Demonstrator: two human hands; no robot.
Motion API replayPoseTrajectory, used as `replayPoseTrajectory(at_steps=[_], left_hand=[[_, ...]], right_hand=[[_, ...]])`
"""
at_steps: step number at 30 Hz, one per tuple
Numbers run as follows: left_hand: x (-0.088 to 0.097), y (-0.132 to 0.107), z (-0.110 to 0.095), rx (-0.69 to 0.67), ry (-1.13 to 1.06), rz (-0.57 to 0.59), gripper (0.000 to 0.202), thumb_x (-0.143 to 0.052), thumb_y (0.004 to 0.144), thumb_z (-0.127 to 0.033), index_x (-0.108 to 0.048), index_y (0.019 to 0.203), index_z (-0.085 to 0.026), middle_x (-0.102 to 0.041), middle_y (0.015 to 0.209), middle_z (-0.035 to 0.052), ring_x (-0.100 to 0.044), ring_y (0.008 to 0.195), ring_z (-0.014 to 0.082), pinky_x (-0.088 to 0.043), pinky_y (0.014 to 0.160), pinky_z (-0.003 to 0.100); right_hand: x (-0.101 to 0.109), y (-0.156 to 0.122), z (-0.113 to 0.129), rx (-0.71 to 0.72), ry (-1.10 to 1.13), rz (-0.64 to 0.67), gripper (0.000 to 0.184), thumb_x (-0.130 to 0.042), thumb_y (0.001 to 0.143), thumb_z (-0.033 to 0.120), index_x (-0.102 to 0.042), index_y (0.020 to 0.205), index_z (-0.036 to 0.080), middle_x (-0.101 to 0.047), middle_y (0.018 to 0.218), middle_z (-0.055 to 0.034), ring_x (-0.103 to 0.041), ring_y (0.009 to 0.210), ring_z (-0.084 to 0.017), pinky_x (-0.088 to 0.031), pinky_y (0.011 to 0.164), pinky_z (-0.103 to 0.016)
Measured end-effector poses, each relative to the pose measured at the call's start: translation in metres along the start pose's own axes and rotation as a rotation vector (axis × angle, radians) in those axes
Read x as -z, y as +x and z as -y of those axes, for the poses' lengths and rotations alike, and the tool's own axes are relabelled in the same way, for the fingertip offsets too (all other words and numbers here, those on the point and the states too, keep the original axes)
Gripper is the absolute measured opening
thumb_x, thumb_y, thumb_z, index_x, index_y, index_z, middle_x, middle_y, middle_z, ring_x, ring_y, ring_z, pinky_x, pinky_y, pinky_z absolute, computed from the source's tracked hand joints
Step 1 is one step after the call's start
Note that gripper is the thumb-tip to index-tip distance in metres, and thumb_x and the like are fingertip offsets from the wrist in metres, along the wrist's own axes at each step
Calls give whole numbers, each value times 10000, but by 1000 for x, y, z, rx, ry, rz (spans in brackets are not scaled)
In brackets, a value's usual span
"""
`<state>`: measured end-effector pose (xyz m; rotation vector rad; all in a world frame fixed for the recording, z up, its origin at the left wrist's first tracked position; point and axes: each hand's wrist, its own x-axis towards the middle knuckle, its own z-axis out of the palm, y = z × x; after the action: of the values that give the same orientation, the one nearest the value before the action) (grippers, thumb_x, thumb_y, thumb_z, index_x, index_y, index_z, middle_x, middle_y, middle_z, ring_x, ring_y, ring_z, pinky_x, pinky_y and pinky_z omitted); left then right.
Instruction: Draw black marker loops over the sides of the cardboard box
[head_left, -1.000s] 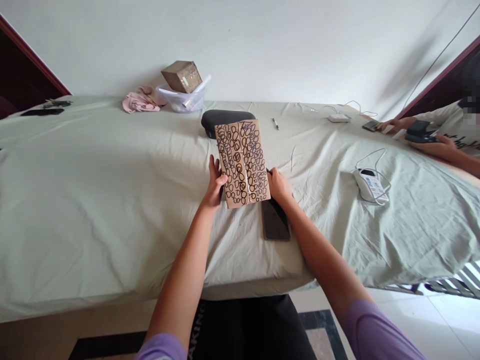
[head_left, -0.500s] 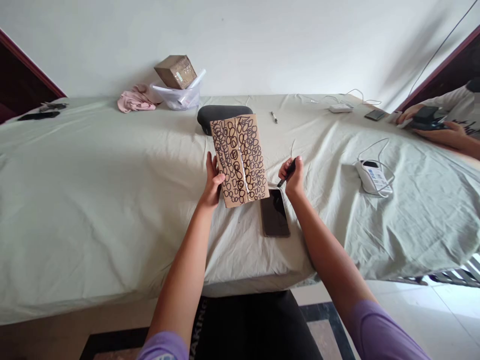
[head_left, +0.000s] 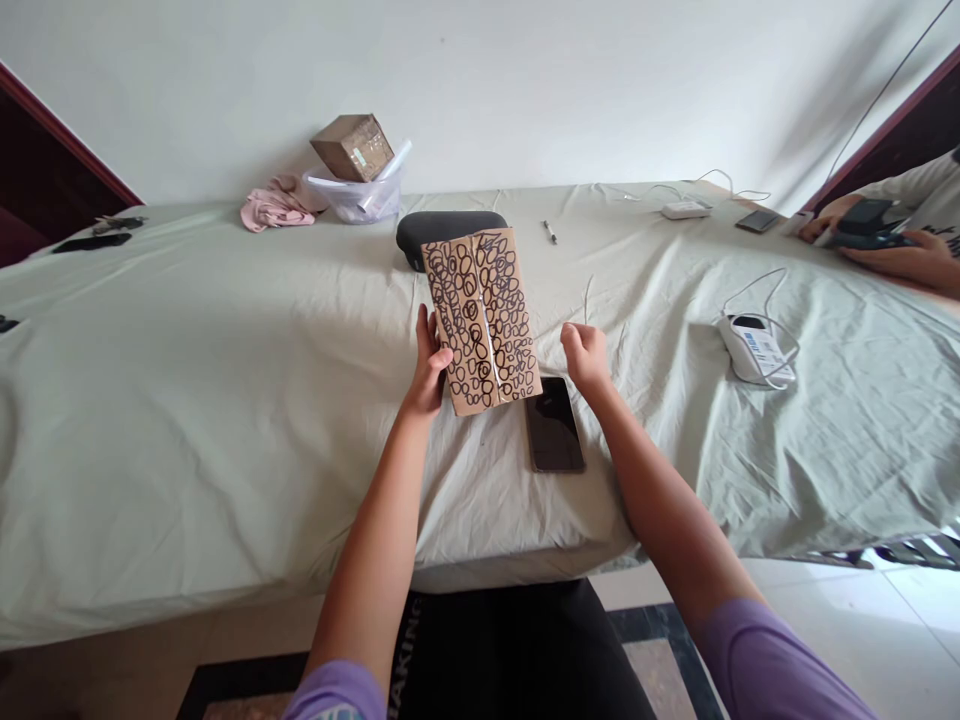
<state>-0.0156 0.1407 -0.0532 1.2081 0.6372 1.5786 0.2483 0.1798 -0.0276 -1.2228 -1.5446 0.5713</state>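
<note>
A cardboard box (head_left: 484, 320), its facing side covered in black hand-drawn loops and split by a taped seam, is held up tilted over the bed. My left hand (head_left: 431, 365) grips it by the left edge, thumb on the front. To the right of the box, my right hand (head_left: 585, 355) is closed in a fist, apart from it. The black marker seen in that fist a moment ago is now hidden by the fingers. Below and between them lies a dark smartphone (head_left: 555, 430), its top left corner close under the box.
Behind the box sits a black case (head_left: 427, 235); a pen (head_left: 550, 233) lies to its right. Farther back are a pink cloth (head_left: 281, 203) and a plastic basket (head_left: 364, 200) bearing another box (head_left: 352, 147). A white corded device (head_left: 757, 350) and another person's hands (head_left: 885, 255) are right.
My right fist has turned, so the black marker that stuck out of it no longer shows. The box stays almost still in my left hand. The view has shifted slightly.
</note>
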Motion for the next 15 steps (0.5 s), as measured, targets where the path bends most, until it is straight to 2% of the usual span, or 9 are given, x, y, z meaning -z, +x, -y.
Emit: replayPoseTrajectory(at_steps=[3, 5, 7, 9, 12, 15], left_hand=[[-3, 0, -2, 7, -19, -55, 1109, -819, 753, -665, -263, 1700, -508, -235, 1848, -45, -145, 1747, 318, -258, 1399, 531], [-6, 0, -4, 26, -11, -74, 1137, -829, 726, -678, -270, 1701, -502, -235, 1851, -41, -161, 1744, 316, -280, 1392, 516], [-8, 0, -7, 33, -10, -81, 1160, -835, 704, -687, -273, 1701, -501, -234, 1854, -41, -174, 1742, 319, -299, 1384, 515], [-11, -1, -10, 30, -22, -84, 1158, -837, 697, -677, -283, 1697, -497, -232, 1857, -45, -185, 1740, 324, -315, 1378, 521], [-16, -5, -16, 48, -86, -120, 1050, -811, 730, -634, -364, 1667, -469, -295, 1841, -48, -266, 1715, 337, -360, 1356, 534], [-21, -8, -20, 164, -211, -187, 823, -740, 769, -666, -598, 1512, -344, -603, 1651, 28, -449, 1619, 385, -461, 1285, 558]], right_hand=[[-2, 0, -4, -1, -292, 49, 404, -510, 920, 415, -321, 598, 262, -333, 566, 26, -317, 579, -159, -216, 611, -342], [-7, 0, -9, -33, -428, 93, 302, -570, 881, 368, -429, 637, 259, -483, 628, 3, -437, 645, -189, -292, 650, -336], [-12, 1, -15, -41, -530, 165, 183, -641, 844, 343, -552, 713, 253, -645, 784, -45, -573, 815, -247, -404, 760, -355], [-14, 1, -20, -29, -584, 225, 131, -685, 848, 363, -663, 819, 237, -736, 987, -110, -624, 1043, -324, -460, 942, -436], [-13, 3, -20, 1, -477, 202, 255, -642, 922, 463, -743, 941, 229, -765, 1160, -152, -607, 1224, -372, -417, 1126, -554], [-14, 0, -12, -1, -40, 240, 452, -565, 958, 646, -752, 1025, 240, -784, 1156, -114, -674, 1175, -316, -486, 1102, -499]])
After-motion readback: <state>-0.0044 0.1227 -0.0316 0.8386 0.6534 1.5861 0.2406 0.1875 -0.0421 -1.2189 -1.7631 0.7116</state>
